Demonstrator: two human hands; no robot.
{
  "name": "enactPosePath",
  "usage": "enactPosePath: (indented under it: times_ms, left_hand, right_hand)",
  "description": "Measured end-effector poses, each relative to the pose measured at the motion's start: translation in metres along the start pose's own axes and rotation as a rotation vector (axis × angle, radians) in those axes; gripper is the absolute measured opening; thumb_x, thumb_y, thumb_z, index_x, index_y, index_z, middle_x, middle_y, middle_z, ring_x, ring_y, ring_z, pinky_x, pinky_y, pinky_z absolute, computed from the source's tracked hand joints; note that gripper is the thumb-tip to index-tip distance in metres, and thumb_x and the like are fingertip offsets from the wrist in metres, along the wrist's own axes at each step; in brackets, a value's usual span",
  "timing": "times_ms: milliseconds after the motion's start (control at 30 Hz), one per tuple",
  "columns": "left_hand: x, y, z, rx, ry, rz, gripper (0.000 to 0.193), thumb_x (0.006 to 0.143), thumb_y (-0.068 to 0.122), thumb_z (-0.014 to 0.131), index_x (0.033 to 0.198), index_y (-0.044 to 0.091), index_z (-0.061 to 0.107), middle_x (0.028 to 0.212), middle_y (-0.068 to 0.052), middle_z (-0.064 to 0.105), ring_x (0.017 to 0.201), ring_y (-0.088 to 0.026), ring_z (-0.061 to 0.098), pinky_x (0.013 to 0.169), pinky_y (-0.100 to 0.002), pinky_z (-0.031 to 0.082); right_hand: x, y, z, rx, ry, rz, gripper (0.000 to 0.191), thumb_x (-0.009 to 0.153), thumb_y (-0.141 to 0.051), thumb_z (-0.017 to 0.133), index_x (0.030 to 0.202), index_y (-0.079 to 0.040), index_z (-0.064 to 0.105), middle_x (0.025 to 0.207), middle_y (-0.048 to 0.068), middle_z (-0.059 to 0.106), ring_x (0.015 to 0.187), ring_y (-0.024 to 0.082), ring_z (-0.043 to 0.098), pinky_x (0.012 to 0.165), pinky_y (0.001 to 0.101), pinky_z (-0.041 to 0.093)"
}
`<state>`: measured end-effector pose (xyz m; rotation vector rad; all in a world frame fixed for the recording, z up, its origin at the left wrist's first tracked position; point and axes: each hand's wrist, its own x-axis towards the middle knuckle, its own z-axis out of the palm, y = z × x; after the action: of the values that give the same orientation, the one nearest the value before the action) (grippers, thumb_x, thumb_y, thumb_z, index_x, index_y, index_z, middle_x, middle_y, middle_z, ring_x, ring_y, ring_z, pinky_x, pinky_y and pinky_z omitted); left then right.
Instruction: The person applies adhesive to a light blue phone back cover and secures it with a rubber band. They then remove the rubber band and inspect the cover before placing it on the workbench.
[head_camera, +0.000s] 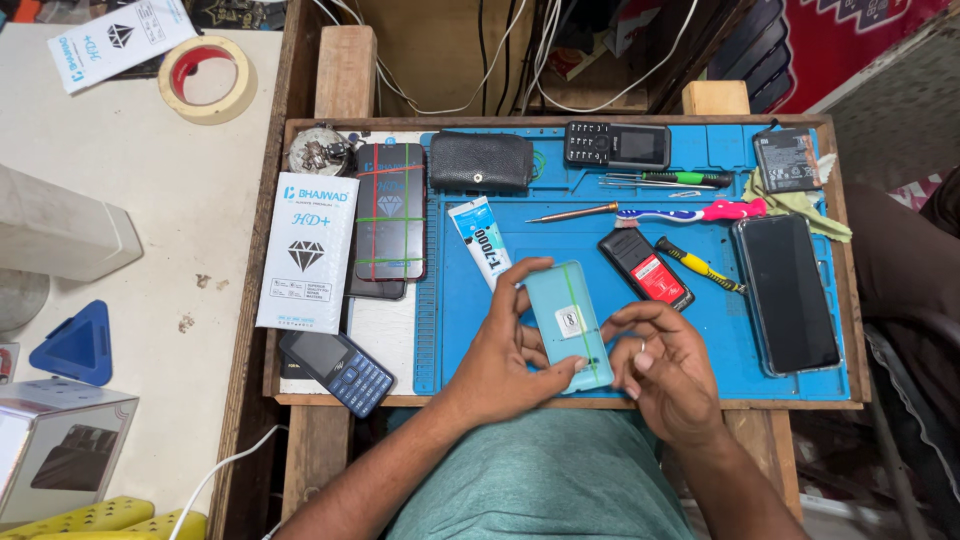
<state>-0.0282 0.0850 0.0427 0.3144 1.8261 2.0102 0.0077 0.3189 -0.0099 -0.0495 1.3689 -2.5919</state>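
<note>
A light teal phone back cover (566, 322) with a small white sticker is held over the front part of the blue work mat (720, 330). My left hand (505, 350) grips its left edge, thumb on top. My right hand (665, 365) touches its lower right corner with curled fingers; a ring shows on one finger. A black phone battery with a red label (646, 268) lies just beyond my right hand. A white glue tube (481, 240) lies beyond my left hand.
A large dark smartphone (788, 292) lies right. A toothbrush (690, 212), screwdrivers (700, 266), tweezers, a black keypad phone (617, 146) and black pouch (481, 162) sit at the back. White packet (307, 252), banded phone (390, 212), blue keypad phone (337, 370) and tape roll (207, 78) lie left.
</note>
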Motion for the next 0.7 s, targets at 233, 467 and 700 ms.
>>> enactPosePath:
  times_ms: [233,467,700]
  left_hand:
    - [0.002,-0.012,0.009,-0.071,0.182,0.112,0.102,0.087,0.002,0.077,0.158,0.009,0.005,0.134,-0.025,0.052,0.113,-0.027,0.074,0.079,-0.03,0.068]
    - [-0.003,-0.011,0.002,0.119,0.26,0.203,0.078,0.085,0.002,0.081,0.148,0.005,0.036,0.136,-0.018,0.054,0.121,-0.026,0.067,0.092,-0.034,0.062]
    - [-0.008,0.0,-0.012,0.276,0.161,0.228,0.042,0.084,0.009,0.082,0.123,0.007,0.065,0.138,-0.011,0.06,0.123,-0.022,0.068,0.097,-0.032,0.064]
  right_hand:
    - [-0.003,0.014,0.011,-0.39,0.161,0.118,0.039,0.089,-0.002,0.071,0.126,0.008,0.062,0.095,0.015,0.071,0.072,0.014,0.068,0.052,0.0219,0.05]
    - [0.001,0.001,0.02,-0.754,0.35,-0.256,0.029,0.088,0.001,0.073,0.116,0.002,0.068,0.099,0.013,0.073,0.084,0.016,0.073,0.065,0.0246,0.058]
    - [-0.003,-0.013,0.03,-1.169,0.303,-0.723,0.022,0.08,0.0,0.079,0.1,0.0,0.07,0.111,0.014,0.071,0.099,0.019,0.072,0.082,0.0286,0.059]
